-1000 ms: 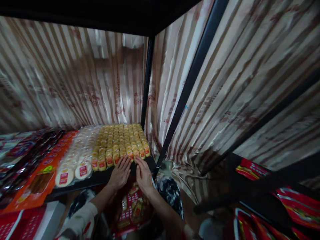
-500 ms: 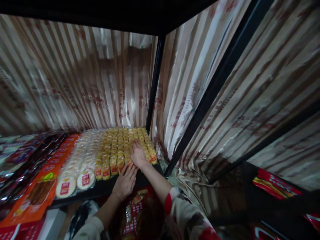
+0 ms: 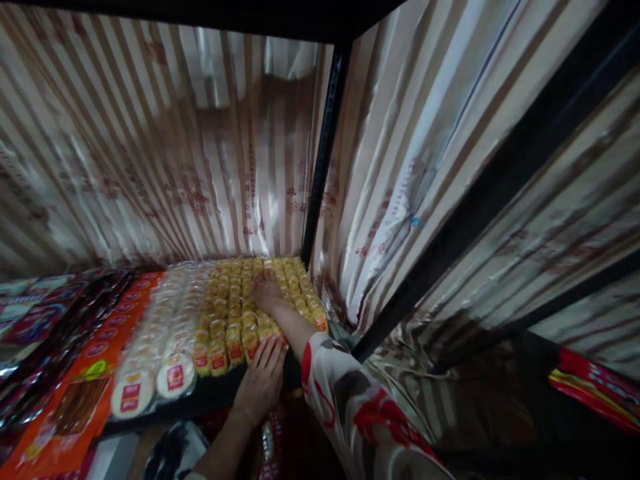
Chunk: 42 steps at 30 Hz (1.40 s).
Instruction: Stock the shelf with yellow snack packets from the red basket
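Rows of small yellow snack packets (image 3: 235, 313) with red labels lie on a black shelf (image 3: 200, 400). My left hand (image 3: 263, 380) rests flat at the shelf's front edge, fingers spread, fingertips touching the front row of packets. Deeper into the shelf, my right hand (image 3: 266, 291) lies palm down on top of the yellow packets near the back rows, with the patterned sleeve (image 3: 350, 407) stretched over the front right corner. Neither hand grips anything that I can see.
Round white packets (image 3: 165, 347) with red labels lie left of the yellow ones, then orange packs (image 3: 85, 380) and dark red packs (image 3: 35, 320). Black shelf posts (image 3: 323, 153) (image 3: 475, 200) stand at the right. Striped foil sheeting (image 3: 150, 153) lines the back and side.
My right hand has moved from the shelf's front edge deeper onto the yellow packets toward the back. My left hand has stayed at the front row. The view has shifted closer.
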Available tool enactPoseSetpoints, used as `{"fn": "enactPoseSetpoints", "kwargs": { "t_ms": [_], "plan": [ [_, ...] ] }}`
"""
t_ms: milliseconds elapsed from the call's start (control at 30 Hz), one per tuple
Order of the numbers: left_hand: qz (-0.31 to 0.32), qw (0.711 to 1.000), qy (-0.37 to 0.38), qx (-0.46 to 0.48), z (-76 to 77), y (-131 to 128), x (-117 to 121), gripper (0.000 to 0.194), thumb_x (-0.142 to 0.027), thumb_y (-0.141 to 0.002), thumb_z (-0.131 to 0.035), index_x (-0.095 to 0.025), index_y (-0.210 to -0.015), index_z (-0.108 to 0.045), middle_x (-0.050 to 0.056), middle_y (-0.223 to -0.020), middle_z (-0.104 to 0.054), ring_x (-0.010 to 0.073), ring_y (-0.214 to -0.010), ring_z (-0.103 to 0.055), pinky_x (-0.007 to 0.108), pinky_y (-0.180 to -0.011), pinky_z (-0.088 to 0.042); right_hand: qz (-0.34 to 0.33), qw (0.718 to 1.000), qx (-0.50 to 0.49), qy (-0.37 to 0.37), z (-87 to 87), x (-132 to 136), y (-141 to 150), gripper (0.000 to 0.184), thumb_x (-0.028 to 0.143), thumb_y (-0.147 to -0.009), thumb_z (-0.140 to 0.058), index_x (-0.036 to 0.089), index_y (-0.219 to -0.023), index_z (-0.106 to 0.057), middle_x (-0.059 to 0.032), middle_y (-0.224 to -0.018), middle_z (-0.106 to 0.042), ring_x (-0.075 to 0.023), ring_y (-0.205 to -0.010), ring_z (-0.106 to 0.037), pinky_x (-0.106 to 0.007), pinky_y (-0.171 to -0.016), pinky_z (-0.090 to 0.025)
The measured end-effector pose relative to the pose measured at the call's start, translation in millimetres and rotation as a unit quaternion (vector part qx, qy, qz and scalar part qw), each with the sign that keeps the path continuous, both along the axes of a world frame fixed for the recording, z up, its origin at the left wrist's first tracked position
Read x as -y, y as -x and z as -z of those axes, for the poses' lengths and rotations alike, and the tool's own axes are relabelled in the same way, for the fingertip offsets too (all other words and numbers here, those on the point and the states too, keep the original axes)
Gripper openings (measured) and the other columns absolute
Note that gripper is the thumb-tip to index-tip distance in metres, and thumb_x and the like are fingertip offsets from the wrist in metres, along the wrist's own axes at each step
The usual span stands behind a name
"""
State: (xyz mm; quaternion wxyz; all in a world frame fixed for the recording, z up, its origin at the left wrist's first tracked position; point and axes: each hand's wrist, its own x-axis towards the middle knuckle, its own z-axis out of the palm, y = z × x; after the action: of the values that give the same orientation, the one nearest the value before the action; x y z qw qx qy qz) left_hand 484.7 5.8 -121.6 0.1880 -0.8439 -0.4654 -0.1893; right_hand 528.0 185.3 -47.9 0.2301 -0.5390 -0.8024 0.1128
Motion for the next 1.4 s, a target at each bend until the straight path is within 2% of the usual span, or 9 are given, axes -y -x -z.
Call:
{"fn": "enactPoseSetpoints", "kwargs": {
  "t_ms": [167,333,533,600,733,800,1000,1267,1400],
  "plan": [
    [-0.003,1.0,-0.002,-0.004,-4.3,-0.9,-0.3,0.05,-0.018,-0.082,-0.04,-0.012,-0.131,-0.048,0.01,-0.139,-0.048,0.0249,-0.131,-0.038,0.04,-0.109,-0.029,0.036,0.998,0.036,0.029,-0.5,4.0,4.5,0.049,0.031,-0.094,-0.035,0.003,-0.133,-0.043,-0.0215,-0.143,-0.037,-0.0292,-0.137,-0.025,-0.045,-0.11,-0.022],
    [-0.015,1.0,0.004,-0.011,-6.0,-1.9,-0.2,0.051,-0.018,-0.08,-0.041,-0.013,-0.13,-0.048,0.01,-0.138,-0.049,0.0241,-0.132,-0.037,0.039,-0.11,-0.027,0.031,0.998,0.05,0.012,-0.5,2.1,8.3,0.047,0.026,-0.093,-0.036,0.0,-0.13,-0.046,-0.0211,-0.138,-0.044,-0.0248,-0.134,-0.031,-0.037,-0.112,-0.02],
    [-0.018,1.0,-0.009,-0.007,-5.8,-2.1,-0.4,0.049,-0.018,-0.079,-0.042,-0.013,-0.126,-0.052,0.01,-0.136,-0.05,0.025,-0.131,-0.038,0.039,-0.109,-0.028,0.024,0.999,0.043,0.013,-1.3,2.4,8.0,0.046,0.025,-0.092,-0.036,-0.001,-0.129,-0.046,-0.0201,-0.137,-0.046,-0.0235,-0.133,-0.034,-0.035,-0.112,-0.019],
    [-0.018,1.0,-0.009,-0.005,-5.3,-2.1,-0.3,0.049,-0.018,-0.079,-0.042,-0.013,-0.127,-0.051,0.009,-0.137,-0.05,0.0246,-0.131,-0.038,0.039,-0.11,-0.028,0.027,0.999,0.04,0.013,-5.3,2.2,7.3,0.048,0.028,-0.092,-0.037,0.0,-0.13,-0.046,-0.0206,-0.136,-0.046,-0.0243,-0.133,-0.033,-0.036,-0.112,-0.02],
    [-0.026,0.999,0.008,-0.019,-5.3,-2.5,0.4,0.054,-0.017,-0.079,-0.041,-0.015,-0.133,-0.045,0.008,-0.14,-0.046,0.0225,-0.131,-0.038,0.039,-0.109,-0.03,0.042,0.998,0.054,0.011,-16.3,-5.3,7.9,0.054,0.035,-0.092,-0.037,0.003,-0.136,-0.04,-0.0191,-0.144,-0.036,-0.0277,-0.139,-0.021,-0.043,-0.113,-0.014],
    [-0.03,0.999,0.013,-0.03,-5.9,-2.6,0.6,0.055,-0.016,-0.079,-0.04,-0.015,-0.135,-0.042,0.008,-0.141,-0.045,0.0224,-0.132,-0.037,0.039,-0.109,-0.03,0.048,0.996,0.065,0.029,-19.2,-12.6,9.4,0.057,0.037,-0.092,-0.037,0.005,-0.139,-0.037,-0.0185,-0.147,-0.032,-0.029,-0.139,-0.021,-0.044,-0.112,-0.016],
    [-0.021,0.999,0.003,-0.035,-9.8,-1.1,-0.8,0.055,-0.019,-0.08,-0.042,-0.016,-0.136,-0.042,0.008,-0.143,-0.041,0.024,-0.133,-0.034,0.038,-0.109,-0.028,0.043,0.995,0.07,0.048,-11.2,-28.6,14.7,0.06,0.043,-0.092,-0.035,0.009,-0.14,-0.035,-0.0182,-0.147,-0.032,-0.0309,-0.138,-0.023,-0.045,-0.111,-0.018],
    [-0.02,0.999,-0.034,-0.025,-9.9,-4.2,-1.3,0.051,-0.032,-0.083,-0.044,-0.014,-0.13,-0.049,0.01,-0.136,-0.049,0.0263,-0.131,-0.036,0.039,-0.11,-0.023,0.024,0.997,0.061,0.035,-9.7,-28.0,16.6,0.054,0.036,-0.094,-0.032,0.006,-0.137,-0.039,-0.0186,-0.144,-0.036,-0.0264,-0.137,-0.025,-0.041,-0.112,-0.017],
    [-0.016,0.999,-0.042,-0.023,-10.5,-4.8,-1.5,0.048,-0.031,-0.083,-0.044,-0.014,-0.127,-0.053,0.009,-0.134,-0.052,0.0266,-0.13,-0.037,0.04,-0.11,-0.021,0.029,0.997,0.063,0.045,-9.4,-27.8,16.5,0.055,0.039,-0.093,-0.032,0.008,-0.138,-0.037,-0.0164,-0.145,-0.036,-0.0253,-0.137,-0.024,-0.042,-0.112,-0.015]
  ]
}}
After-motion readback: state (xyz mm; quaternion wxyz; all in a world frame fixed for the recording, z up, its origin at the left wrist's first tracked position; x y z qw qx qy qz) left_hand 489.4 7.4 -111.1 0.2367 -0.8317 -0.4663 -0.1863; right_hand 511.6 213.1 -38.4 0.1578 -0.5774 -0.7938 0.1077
